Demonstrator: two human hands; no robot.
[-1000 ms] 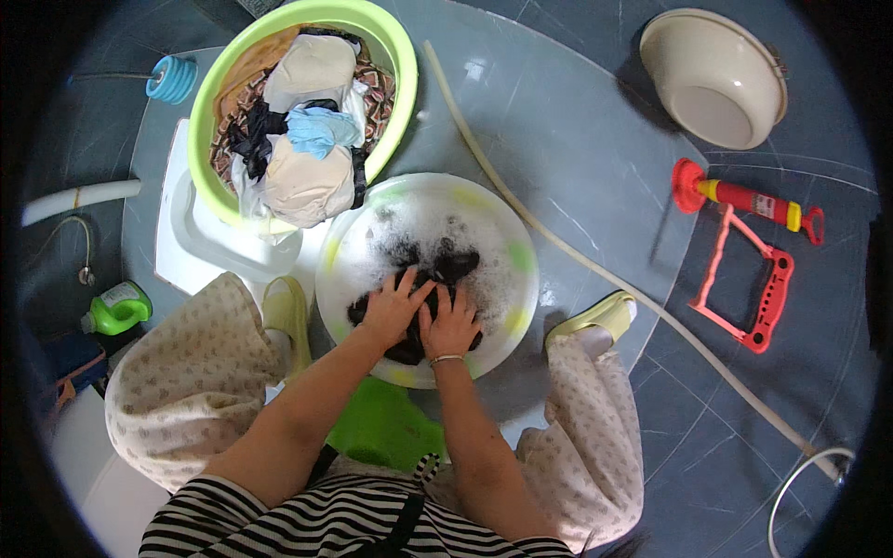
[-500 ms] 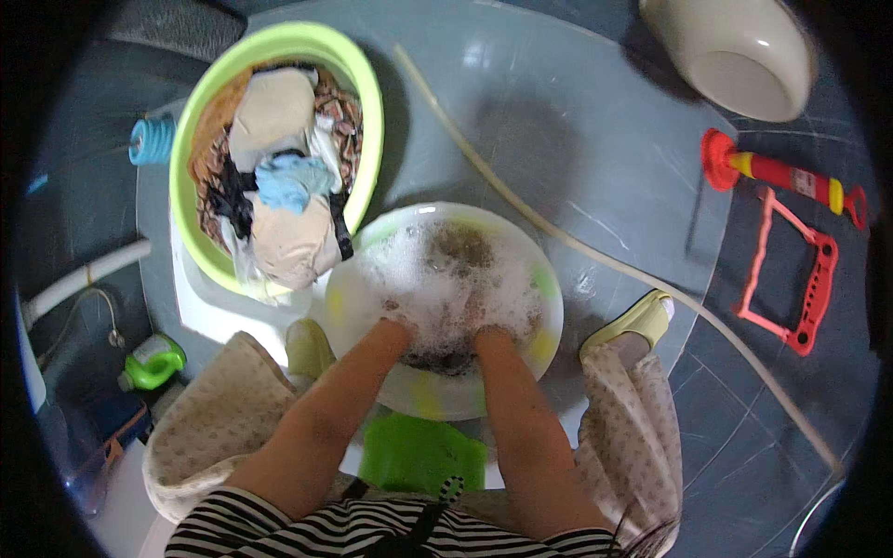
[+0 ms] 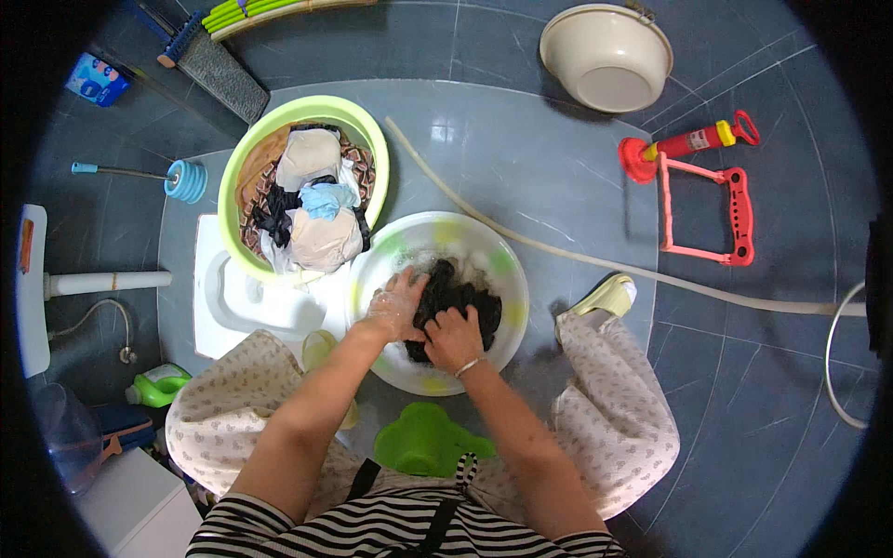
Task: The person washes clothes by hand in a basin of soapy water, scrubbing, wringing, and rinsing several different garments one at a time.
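In the round white basin (image 3: 514,344) with green and yellow patches, a wet black cloth (image 3: 449,284) lies bunched among suds. My left hand (image 3: 397,302), flecked with foam, rests against the cloth's left side, its fingers stretched and apart. The fingers of my right hand (image 3: 454,338) are curled into the near part of the cloth, their tips partly hidden in its folds. A thin band (image 3: 469,367) circles my right wrist. What garment the cloth is, I cannot tell.
A lime-green tub (image 3: 379,139) of clothes stands at the far left, partly over a white squat toilet (image 3: 206,316). A pale hose (image 3: 577,249) crosses the floor. A beige basin (image 3: 605,33), red plunger (image 3: 688,144), red frame (image 3: 739,219) and green stool (image 3: 423,442) surround me.
My hands, formerly sunk in thick foam, now show above it on the black cloth, which has come into sight. Less foam is visible. The whole view has shifted, taking in more of the room.
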